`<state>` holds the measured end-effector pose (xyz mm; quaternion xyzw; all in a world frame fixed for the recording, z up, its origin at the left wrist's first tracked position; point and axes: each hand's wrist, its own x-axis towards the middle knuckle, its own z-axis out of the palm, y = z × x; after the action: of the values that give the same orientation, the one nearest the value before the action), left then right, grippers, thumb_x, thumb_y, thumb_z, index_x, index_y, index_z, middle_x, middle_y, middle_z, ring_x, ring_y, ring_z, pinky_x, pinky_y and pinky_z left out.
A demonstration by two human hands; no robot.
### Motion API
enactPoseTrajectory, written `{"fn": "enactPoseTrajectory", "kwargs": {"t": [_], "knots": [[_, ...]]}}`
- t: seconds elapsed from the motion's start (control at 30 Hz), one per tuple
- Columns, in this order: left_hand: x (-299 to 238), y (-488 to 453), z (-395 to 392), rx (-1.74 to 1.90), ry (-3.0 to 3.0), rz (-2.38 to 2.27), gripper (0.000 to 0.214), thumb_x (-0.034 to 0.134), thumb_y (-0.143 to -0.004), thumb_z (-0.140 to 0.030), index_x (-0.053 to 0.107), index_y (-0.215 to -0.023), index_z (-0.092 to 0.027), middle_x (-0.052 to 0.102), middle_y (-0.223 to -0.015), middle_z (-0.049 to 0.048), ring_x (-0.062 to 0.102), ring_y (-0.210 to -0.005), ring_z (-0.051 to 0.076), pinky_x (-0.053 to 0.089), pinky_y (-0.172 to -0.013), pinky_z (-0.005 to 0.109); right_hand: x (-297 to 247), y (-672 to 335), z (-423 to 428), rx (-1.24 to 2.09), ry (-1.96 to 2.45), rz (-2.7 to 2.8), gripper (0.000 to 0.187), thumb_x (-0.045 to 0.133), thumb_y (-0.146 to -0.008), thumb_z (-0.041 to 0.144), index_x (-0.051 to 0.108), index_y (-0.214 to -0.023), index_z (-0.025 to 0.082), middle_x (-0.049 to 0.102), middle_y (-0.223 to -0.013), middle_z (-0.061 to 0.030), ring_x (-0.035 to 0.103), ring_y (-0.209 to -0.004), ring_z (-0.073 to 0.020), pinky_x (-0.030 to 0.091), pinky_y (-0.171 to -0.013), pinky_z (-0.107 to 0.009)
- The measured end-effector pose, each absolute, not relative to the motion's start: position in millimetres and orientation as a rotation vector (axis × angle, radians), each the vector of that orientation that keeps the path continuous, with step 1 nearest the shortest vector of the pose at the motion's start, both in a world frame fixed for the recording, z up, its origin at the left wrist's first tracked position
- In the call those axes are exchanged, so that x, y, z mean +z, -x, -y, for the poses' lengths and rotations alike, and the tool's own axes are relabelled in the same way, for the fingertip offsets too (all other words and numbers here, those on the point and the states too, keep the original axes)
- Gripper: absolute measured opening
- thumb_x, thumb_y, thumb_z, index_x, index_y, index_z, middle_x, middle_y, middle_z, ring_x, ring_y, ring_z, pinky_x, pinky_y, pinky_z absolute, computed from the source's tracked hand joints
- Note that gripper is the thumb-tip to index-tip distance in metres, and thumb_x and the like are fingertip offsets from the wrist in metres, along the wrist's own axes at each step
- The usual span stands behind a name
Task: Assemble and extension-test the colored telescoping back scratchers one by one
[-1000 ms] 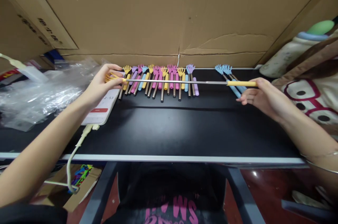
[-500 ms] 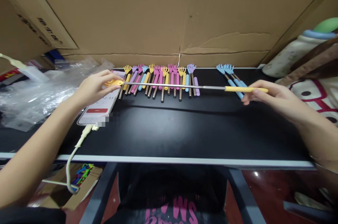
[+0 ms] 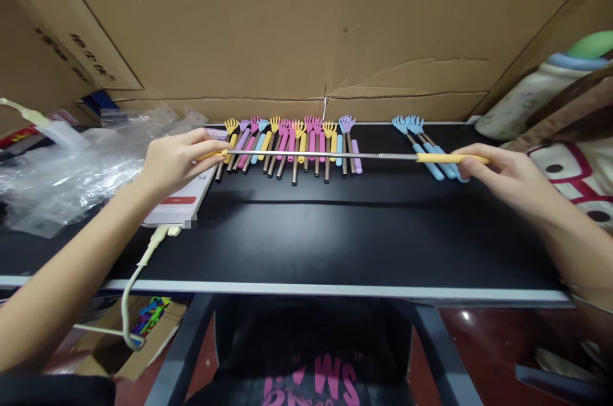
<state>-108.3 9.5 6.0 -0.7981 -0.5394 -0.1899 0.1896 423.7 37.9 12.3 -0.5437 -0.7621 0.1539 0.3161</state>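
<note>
A yellow back scratcher (image 3: 316,154) with an extended metal rod is stretched level above the table between my hands. My left hand (image 3: 179,160) is closed round its yellow claw head, which the fingers partly cover. Its yellow handle is gripped at the far end by my right hand (image 3: 483,166). Behind the rod lies a row of shorter back scratchers (image 3: 299,138) in pink, yellow, blue and purple, claws toward the back. Several blue back scratchers (image 3: 428,154) lie apart from that row, near my right hand.
A phone (image 3: 175,211) with a plugged-in cable lies under my left wrist, beside crumpled clear plastic bags (image 3: 86,170). Cardboard (image 3: 335,29) walls the table's back. A bottle (image 3: 522,96) and a patterned cloth item (image 3: 579,176) stand at right. Below left is an open box (image 3: 158,342).
Both hands have shifted slightly to the right with the back scratcher. The rod stays extended, and the row on the table is unmoved.
</note>
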Motion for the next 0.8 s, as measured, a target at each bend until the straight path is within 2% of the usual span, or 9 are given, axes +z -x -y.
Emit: {"fn": "enactPoseTrajectory", "kwargs": {"t": [0.13,0.23,0.47,0.63,0.8], "knots": [[4,80,-12,-0.562,2.365,1.309,0.048,0.038,-0.101,-0.058,0.076,-0.103,-0.029,0.071,-0.089,0.0023,0.061,-0.072,0.016,0.032,-0.056,0.026,10,-395,-33,0.484,1.313,2.191,0.055,0.055,-0.083,0.072,0.067,-0.088,0.019,0.059,-0.064,-0.0028,0.049,-0.058,-0.0158,0.038,-0.057,-0.03],[9,52,-13,-0.511,2.401,1.235,0.049,0.034,-0.102,-0.055,0.076,-0.102,-0.03,0.07,-0.084,0.0039,0.063,-0.071,0.017,0.029,-0.054,0.028,5,-368,-30,0.463,1.217,2.416,0.045,0.052,-0.089,0.062,0.068,-0.092,0.02,0.07,-0.079,-0.0065,0.06,-0.066,-0.0196,0.043,-0.063,-0.032],[17,33,-11,-0.525,2.386,1.255,0.042,0.038,-0.102,-0.047,0.074,-0.108,-0.027,0.069,-0.09,0.0045,0.065,-0.074,0.018,0.035,-0.056,0.027,-1,-365,-31,0.215,1.255,2.416,0.036,0.046,-0.095,0.053,0.068,-0.1,0.024,0.072,-0.079,-0.0044,0.062,-0.064,-0.0205,0.041,-0.059,-0.031],[11,29,-12,-0.424,2.397,1.271,0.042,0.036,-0.103,-0.045,0.073,-0.105,-0.024,0.069,-0.089,0.0051,0.066,-0.076,0.019,0.034,-0.053,0.027,2,-367,-32,-0.003,1.33,2.448,0.04,0.041,-0.096,0.054,0.068,-0.101,0.026,0.073,-0.084,-0.0066,0.064,-0.072,-0.0255,0.039,-0.061,-0.035],[14,35,-13,-0.383,2.358,1.285,0.04,0.039,-0.101,-0.049,0.07,-0.113,-0.027,0.072,-0.103,0.0052,0.068,-0.088,0.021,0.033,-0.054,0.027,6,-370,-30,-0.078,1.327,2.418,0.042,0.042,-0.094,0.058,0.071,-0.1,0.028,0.072,-0.082,-0.0078,0.064,-0.073,-0.0279,0.036,-0.061,-0.036]]}}
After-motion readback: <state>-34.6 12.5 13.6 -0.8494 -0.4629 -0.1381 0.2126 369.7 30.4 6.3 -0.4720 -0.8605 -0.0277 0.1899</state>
